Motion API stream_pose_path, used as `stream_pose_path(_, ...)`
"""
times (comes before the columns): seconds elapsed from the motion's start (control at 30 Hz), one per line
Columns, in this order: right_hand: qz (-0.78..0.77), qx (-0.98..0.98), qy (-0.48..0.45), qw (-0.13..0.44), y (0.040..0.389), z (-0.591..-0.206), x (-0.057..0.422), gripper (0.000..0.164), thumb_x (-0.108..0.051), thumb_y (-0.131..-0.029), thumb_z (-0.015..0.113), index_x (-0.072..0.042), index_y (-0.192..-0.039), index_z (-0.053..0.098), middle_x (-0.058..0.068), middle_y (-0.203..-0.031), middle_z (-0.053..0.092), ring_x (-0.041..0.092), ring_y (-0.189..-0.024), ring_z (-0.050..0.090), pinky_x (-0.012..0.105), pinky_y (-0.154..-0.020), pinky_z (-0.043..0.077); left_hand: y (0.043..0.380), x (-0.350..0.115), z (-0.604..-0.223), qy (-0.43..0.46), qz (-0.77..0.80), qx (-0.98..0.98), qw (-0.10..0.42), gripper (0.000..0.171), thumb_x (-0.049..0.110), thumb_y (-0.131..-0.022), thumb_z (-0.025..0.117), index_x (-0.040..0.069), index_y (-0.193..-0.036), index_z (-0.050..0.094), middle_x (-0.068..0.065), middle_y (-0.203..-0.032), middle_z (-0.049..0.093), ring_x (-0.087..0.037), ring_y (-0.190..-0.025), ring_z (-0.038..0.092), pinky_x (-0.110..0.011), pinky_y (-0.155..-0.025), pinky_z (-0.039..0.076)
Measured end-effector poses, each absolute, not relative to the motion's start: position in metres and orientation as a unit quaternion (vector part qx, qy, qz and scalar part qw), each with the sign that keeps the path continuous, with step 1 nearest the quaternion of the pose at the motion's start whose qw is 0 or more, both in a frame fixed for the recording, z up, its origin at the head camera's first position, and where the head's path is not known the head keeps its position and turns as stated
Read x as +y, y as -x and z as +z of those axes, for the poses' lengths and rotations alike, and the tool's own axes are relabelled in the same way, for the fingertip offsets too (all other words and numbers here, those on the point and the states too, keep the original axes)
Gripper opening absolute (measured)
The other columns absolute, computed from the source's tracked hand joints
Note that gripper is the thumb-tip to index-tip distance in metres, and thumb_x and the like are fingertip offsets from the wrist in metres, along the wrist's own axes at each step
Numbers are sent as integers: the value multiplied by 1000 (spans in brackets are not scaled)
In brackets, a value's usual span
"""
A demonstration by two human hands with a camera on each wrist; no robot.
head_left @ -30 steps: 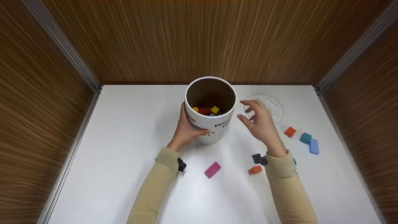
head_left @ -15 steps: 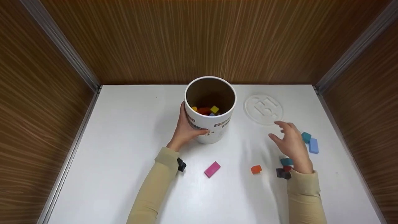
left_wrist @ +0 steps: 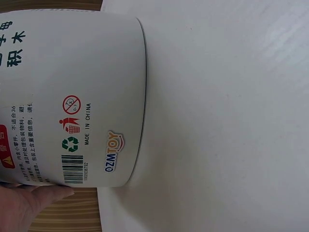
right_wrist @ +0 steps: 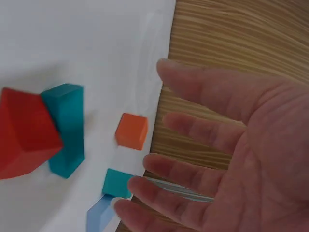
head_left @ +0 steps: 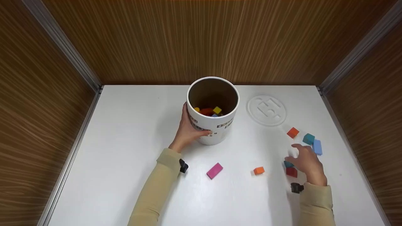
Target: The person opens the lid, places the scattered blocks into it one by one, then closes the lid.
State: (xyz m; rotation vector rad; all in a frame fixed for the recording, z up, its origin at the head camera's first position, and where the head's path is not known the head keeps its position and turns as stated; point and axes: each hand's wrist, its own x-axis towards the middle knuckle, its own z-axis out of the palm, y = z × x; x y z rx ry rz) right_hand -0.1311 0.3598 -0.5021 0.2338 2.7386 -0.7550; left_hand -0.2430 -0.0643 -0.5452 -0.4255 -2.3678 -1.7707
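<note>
My left hand (head_left: 187, 131) holds the side of a tall white tub (head_left: 213, 128), its thumb across the printed front. Inside the tub lie yellow, orange and blue blocks. At the right, my right hand (head_left: 307, 161) hovers with fingers spread and nothing between them. Below it and to its left are a teal block (head_left: 288, 164) and a red block (head_left: 291, 172), which touch in the right wrist view. Just beyond the fingers lie an orange cube (head_left: 293, 132), a teal cube (head_left: 308, 139) and a light blue block (head_left: 317, 147).
A clear round lid (head_left: 266, 110) lies flat to the right of the tub. In front are a magenta block (head_left: 214, 171) and a small orange block (head_left: 259, 170). Wood-patterned walls (head_left: 201, 40) enclose the white table (head_left: 125, 141) at the back and both sides.
My right hand has moved from beside the tub's rim to the right and nearer me, over the blocks. The left hand and the tub have stayed in place.
</note>
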Motion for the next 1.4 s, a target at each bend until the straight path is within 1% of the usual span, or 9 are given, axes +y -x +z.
stream_pose_path(0.2, -268, 938, -99, 195, 128, -509, 365, 64, -19, -90, 68, 7, -141, 39, 37, -130, 39, 49, -109, 45, 62, -86, 46, 243, -63, -545, 148, -596, -785, 79, 136, 52, -55, 93, 41, -153, -1, -1, -157, 22, -27, -142, 27, -47, -116, 23)
stream_pose_path(0.27, -267, 936, -101, 207, 128, -509, 366, 61, -17, -90, 68, 8, -140, 41, 37, -129, 42, 48, -108, 47, 61, -86, 46, 243, -63, -545, 149, -598, -783, 79, 136, 52, -55, 93, 42, -153, -1, 0, -157, 22, -28, -142, 27, -47, -116, 23)
stream_pose_path(0.43, -272, 929, -113, 226, 128, -512, 366, 53, -15, -90, 68, 7, -134, 48, 35, -123, 51, 44, -101, 52, 57, -81, 49, 243, -63, -544, 149, -599, -782, 83, 136, 52, -55, 93, 42, -153, 0, 2, -157, 23, -27, -142, 27, -47, -116, 24)
stream_pose_path(0.63, -285, 918, -131, 242, 128, -516, 367, 47, -14, -91, 68, 6, -129, 51, 26, -109, 57, 39, -94, 53, 49, -74, 53, 243, -62, -544, 145, -597, -784, 83, 136, 53, -54, 93, 43, -153, 0, 2, -157, 24, -26, -142, 28, -46, -115, 25)
stream_pose_path(0.83, -293, 914, -137, 246, 131, -518, 365, 36, -2, -91, 59, 8, -125, 52, 23, -99, 58, 36, -88, 55, 43, -69, 54, 244, -63, -544, 151, -609, -774, 82, 136, 47, -55, 95, 40, -154, 2, 0, -158, 23, -26, -141, 27, -46, -116, 23)
stream_pose_path(0.93, -298, 912, -139, 247, 133, -521, 364, 34, 0, -92, 57, 8, -125, 52, 24, -102, 58, 36, -90, 56, 45, -72, 54, 244, -64, -545, 150, -613, -772, 79, 135, 45, -56, 95, 39, -154, 2, 2, -158, 22, -25, -142, 26, -46, -116, 23)
stream_pose_path(1.2, -298, 914, -140, 239, 137, -527, 359, 36, -5, -95, 56, 10, -127, 49, 27, -112, 55, 40, -98, 53, 55, -86, 51, 242, -63, -546, 141, -612, -775, 68, 133, 44, -57, 94, 42, -153, 1, 6, -157, 22, -24, -142, 26, -44, -116, 24)
stream_pose_path(1.27, -293, 918, -135, 229, 138, -526, 357, 36, -6, -96, 57, 10, -127, 49, 27, -113, 54, 40, -98, 53, 57, -87, 50, 240, -62, -543, 142, -613, -774, 67, 134, 41, -58, 95, 39, -154, 1, 3, -158, 21, -24, -142, 26, -45, -116, 23)
stream_pose_path(1.4, -292, 927, -118, 205, 146, -521, 353, 38, -11, -98, 56, 10, -129, 47, 29, -116, 55, 41, -99, 54, 59, -90, 49, 232, -62, -523, 146, -618, -770, 63, 132, 32, -61, 95, 27, -156, 3, -6, -158, 21, -22, -142, 26, -47, -116, 22)
